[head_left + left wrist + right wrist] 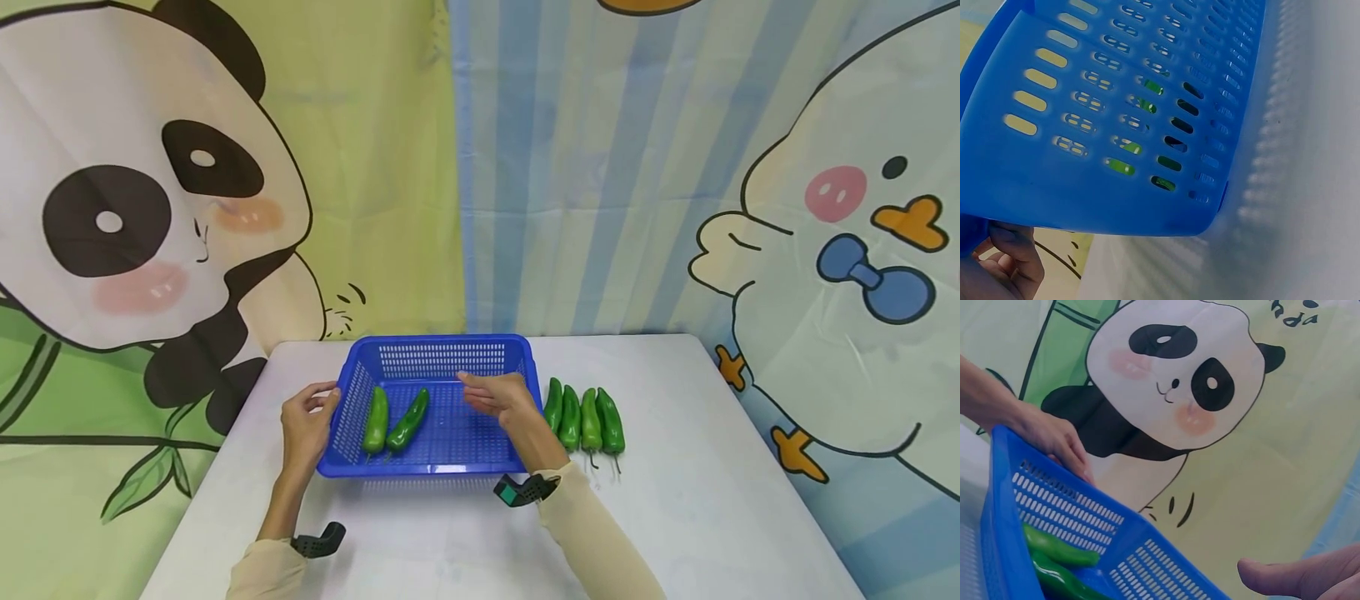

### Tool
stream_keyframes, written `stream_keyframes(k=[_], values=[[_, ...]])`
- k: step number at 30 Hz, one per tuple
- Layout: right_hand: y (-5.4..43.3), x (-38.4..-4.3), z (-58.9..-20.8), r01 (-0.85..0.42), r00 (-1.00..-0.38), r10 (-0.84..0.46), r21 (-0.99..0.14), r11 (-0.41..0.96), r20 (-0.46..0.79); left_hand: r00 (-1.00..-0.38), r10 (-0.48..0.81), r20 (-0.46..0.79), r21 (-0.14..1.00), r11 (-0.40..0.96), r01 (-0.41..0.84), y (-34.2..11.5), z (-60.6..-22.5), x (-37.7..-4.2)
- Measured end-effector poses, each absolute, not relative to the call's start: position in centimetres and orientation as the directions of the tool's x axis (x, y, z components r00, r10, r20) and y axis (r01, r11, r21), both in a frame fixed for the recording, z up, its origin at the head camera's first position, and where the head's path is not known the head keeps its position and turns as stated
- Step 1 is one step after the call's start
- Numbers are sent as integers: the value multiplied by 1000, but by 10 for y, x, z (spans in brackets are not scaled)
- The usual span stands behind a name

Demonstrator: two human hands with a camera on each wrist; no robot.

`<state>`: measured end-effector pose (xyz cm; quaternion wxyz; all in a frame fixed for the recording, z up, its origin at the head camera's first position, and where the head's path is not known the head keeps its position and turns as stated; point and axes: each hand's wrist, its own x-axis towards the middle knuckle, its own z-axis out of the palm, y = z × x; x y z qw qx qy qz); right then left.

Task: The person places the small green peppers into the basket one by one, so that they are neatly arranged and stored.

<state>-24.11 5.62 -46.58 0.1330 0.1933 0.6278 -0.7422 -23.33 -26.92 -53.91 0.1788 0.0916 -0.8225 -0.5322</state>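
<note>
A blue plastic basket [450, 467] with slotted walls stands on the white table. Two long green chili peppers, a left one [377, 421] and a slanted one [409, 421], lie inside on its left part. My left hand [306, 425] grips the basket's left rim; its curled fingers show at the rim's edge in the left wrist view. Over the right side of the basket is my right hand [501, 398], fingers extended and holding nothing. Several more green chili peppers [591, 421] lie in a row on the table just right of the basket, the leftmost partly hidden by the basket and wrist.
The white table [720, 500] reaches forward to a hanging cloth backdrop [585, 167] printed with a panda and a white bird. A black wrist camera [318, 542] sits on the left wrist, another [527, 490] on the right.
</note>
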Motion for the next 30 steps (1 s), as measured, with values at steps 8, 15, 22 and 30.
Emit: stream_keyframes(k=[8,15,22,30], values=[[76,-242,-459,421,-899,28,-880,-220,-437,-922,-331,203,906,421,48,-268,-539,-234],[91,-242,-456,417,-896,51,-874,-251,-442,-922,-328,206,904,425,51,-271,-538,-233],[109,-243,-449,396,-903,60,-879,-266,-425,-924,-328,194,904,426,39,-272,-537,-232],[131,-238,-447,380,-909,52,-876,-298,-413,-927,-321,193,911,409,48,-271,-539,-232]])
